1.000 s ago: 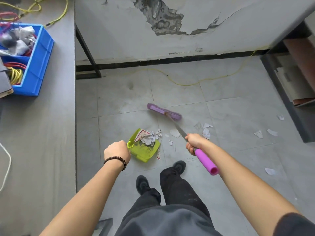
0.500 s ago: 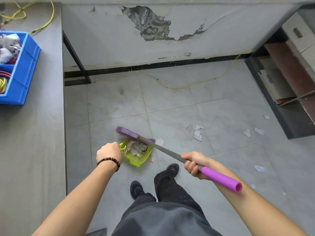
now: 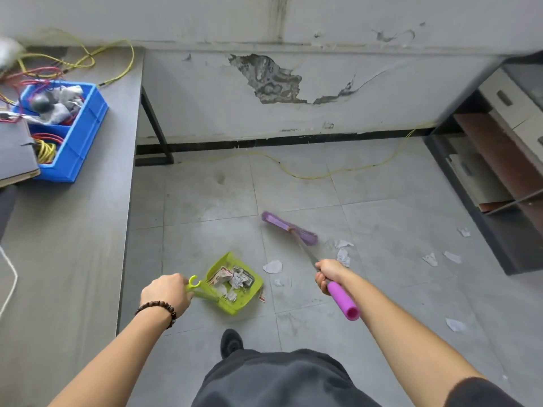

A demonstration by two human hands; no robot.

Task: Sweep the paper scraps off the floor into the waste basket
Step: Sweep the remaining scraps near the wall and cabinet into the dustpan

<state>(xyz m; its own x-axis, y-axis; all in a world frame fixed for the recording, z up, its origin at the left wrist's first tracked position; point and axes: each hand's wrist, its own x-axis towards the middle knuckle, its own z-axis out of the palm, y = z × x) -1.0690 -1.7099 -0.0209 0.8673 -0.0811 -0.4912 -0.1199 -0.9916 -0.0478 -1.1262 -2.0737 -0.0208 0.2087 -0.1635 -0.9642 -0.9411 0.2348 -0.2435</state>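
Grey tiled floor [image 3: 382, 224]; peeling wall [image 3: 270, 80]; grey table [image 3: 73, 230] left.

Dark beaded bracelet [image 3: 157, 308] on the left wrist, dark short sleeve [image 3: 482, 392], dark trousers [image 3: 279, 377], black shoe [image 3: 231, 342].

Since half a second ago I see the broom [image 3: 305, 251] has swung back out. Its head [image 3: 289, 228], which was over the mouth of the dustpan [image 3: 246, 298], is now on the floor up and to the right, well apart from it, and the pink grip [image 3: 343, 301] below the right hand [image 3: 327, 274] now points down toward me instead of out to the right. My view has also tipped up: more of the cracked wall [image 3: 293, 30] and the whole blue bin [image 3: 79, 142] are back in sight, and only one shoe [image 3: 231, 343] shows where there were two.
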